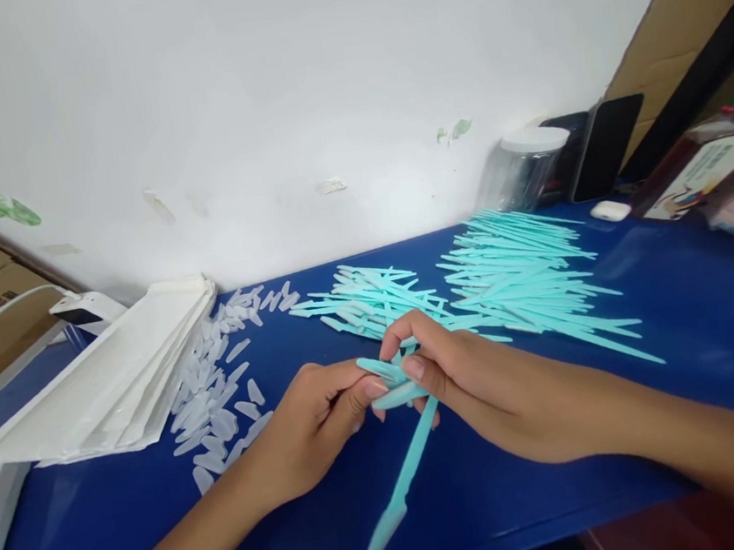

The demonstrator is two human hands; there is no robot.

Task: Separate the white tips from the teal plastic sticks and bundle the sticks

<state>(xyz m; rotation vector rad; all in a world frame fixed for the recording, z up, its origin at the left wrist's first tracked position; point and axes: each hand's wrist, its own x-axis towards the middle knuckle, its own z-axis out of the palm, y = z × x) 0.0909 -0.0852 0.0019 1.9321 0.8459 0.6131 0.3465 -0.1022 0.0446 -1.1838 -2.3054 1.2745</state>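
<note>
My right hand point(446, 367) is closed around several turquoise eyebrow razors point(400, 394), held over the front of the table. One razor point(405, 481) in the bunch slants down toward me, a cover on its lower end. With thumb and forefinger, my left hand point(329, 410) pinches at the blade ends of the bunch; whether a small cover is between the fingertips I cannot make out. Behind my hands lies a loose pile of turquoise razors point(369, 297), and a larger pile of razors point(524, 276) spreads to its right. Translucent blade covers point(219, 395) are scattered left of my left hand.
White paper bags point(109, 381) are stacked at the left, near a white device point(88, 309) with a cable. At the back right stand a lidded clear jar point(526, 166), a dark phone point(609, 144), a white case point(609, 211) and a labelled bottle point(703, 170). A wall point(296, 99) rises behind the blue table point(496, 506).
</note>
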